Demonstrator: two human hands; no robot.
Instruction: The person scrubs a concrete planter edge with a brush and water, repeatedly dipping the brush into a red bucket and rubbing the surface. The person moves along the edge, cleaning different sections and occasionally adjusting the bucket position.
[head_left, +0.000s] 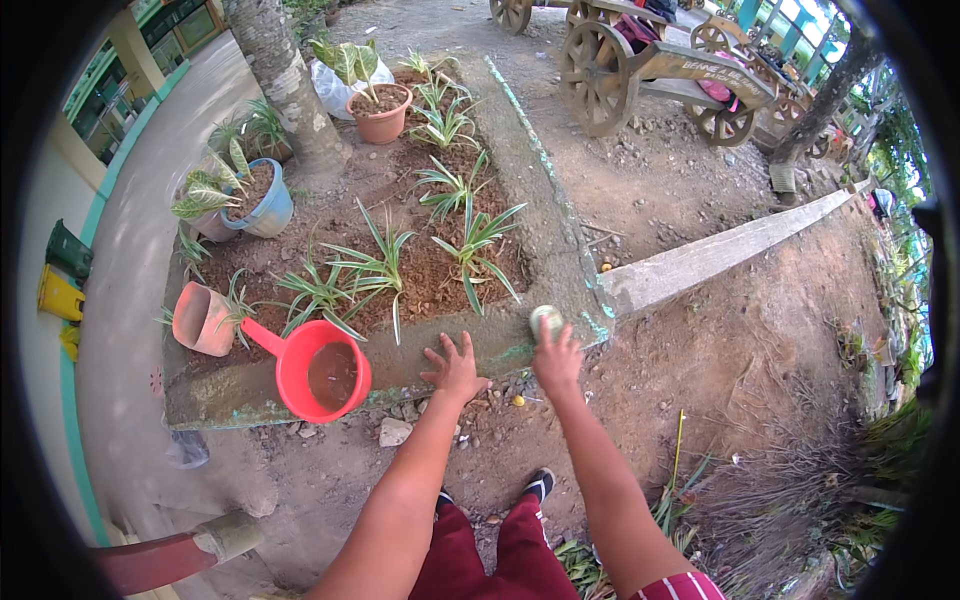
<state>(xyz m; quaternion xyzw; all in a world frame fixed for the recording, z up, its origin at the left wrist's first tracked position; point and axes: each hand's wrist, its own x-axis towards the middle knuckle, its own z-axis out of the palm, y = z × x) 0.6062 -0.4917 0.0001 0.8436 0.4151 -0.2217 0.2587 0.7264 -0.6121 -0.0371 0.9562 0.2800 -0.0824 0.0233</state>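
Fingers spread, my left hand (454, 373) rests on the wet concrete border (409, 356) of a raised plant bed and holds nothing. At the bed's near right corner, my right hand (557, 361) has its fingers on a round, pale greenish object (546, 321), perhaps a scrubbing pad or a lid; whether it is gripped is unclear. A red plastic dipper (285, 364) with brownish water in it stands on the border, left of my left hand. A cut pinkish plastic container (202, 319) lies tilted just beyond it. Striped spider plants (375, 255) grow in the soil behind the border.
Potted plants stand in a terracotta-coloured pot (380, 124) and a light blue pot (268, 206), near a tree trunk (289, 82). A concrete beam (720, 247) runs off from the bed's right corner. Wooden carts (600, 79) stand at the back right. Stones (395, 431) lie along the border's foot.
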